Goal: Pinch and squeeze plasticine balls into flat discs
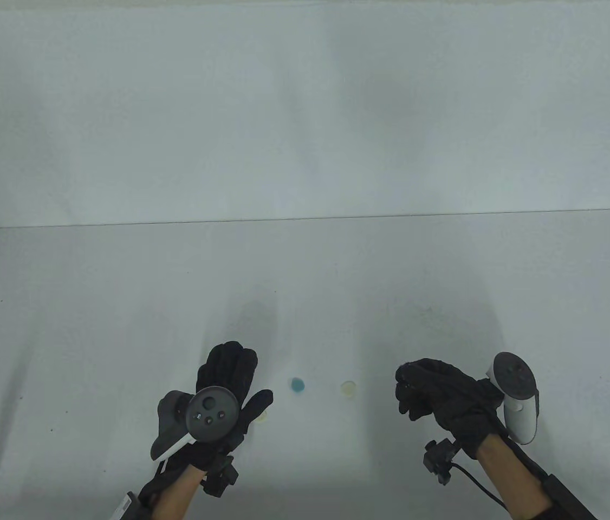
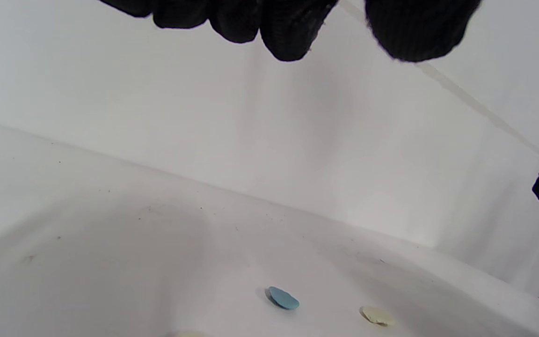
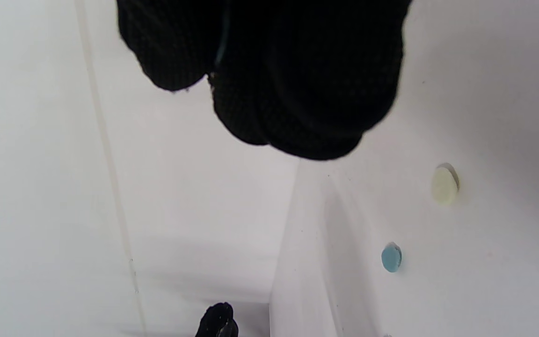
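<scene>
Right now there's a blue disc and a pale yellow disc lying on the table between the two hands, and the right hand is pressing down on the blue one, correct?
Not quite. The blue disc and pale yellow disc do lie on the table between the hands, but the right hand is not pressing on the blue one. The table view shows it off to the side, clear of both discs, which nothing touches.

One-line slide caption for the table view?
Gloved left hand and right hand flank flattened blue disc and pale yellow disc.
</scene>
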A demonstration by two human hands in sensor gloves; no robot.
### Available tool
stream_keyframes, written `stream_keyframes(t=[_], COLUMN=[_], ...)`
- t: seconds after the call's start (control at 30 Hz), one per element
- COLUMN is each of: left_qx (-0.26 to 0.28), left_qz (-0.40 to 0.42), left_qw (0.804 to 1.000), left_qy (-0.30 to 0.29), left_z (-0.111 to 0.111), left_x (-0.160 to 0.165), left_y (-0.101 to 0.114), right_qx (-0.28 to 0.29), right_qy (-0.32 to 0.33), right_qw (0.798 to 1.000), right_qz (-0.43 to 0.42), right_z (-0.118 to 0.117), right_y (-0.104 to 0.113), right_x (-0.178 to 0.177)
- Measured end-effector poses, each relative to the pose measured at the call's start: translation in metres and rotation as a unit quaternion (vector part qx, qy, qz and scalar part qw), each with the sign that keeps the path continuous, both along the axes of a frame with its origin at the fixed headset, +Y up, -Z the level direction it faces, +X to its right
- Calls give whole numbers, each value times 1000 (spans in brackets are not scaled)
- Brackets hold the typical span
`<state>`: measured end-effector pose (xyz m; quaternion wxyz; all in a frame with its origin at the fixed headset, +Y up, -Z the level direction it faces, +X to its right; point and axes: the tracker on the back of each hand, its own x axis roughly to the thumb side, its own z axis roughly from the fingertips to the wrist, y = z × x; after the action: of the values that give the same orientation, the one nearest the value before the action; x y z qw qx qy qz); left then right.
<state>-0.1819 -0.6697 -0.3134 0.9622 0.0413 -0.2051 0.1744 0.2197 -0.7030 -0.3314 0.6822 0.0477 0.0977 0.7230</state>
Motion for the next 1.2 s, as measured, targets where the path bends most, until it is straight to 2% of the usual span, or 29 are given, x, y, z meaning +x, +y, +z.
stream_keyframes(t=[0.17,0.33,0.5,0.67,0.77,0.9,1.2], left_qx=[1,3,2,3,2,4,-2], left_qz=[1,1,0,-1,-1,0,-5], left_qw=[1000,1000,1000,1000,1000,1000,1000], left_qy=[1,2,1,0,-1,0,-2], left_z=[0,1,1,1,1,1,-1], left_x=[-4,-5,-4,-3,-3,-3,-1], left_y=[0,1,0,0,0,0,-2], right_qx=[-32,-30,-29,-11,-12,-25,-22], right_qy=[60,34,6,-5,-10,58,68], right_qw=[994,998,998,1000,999,995,993], right_qz=[-87,-54,-55,-20,-28,-79,-93], right_z=[-1,-2,-2,0,0,-1,-3], right_y=[-10,-10,-8,-3,-4,-8,-7], right_x=[-4,-5,-3,-4,-4,-4,-5])
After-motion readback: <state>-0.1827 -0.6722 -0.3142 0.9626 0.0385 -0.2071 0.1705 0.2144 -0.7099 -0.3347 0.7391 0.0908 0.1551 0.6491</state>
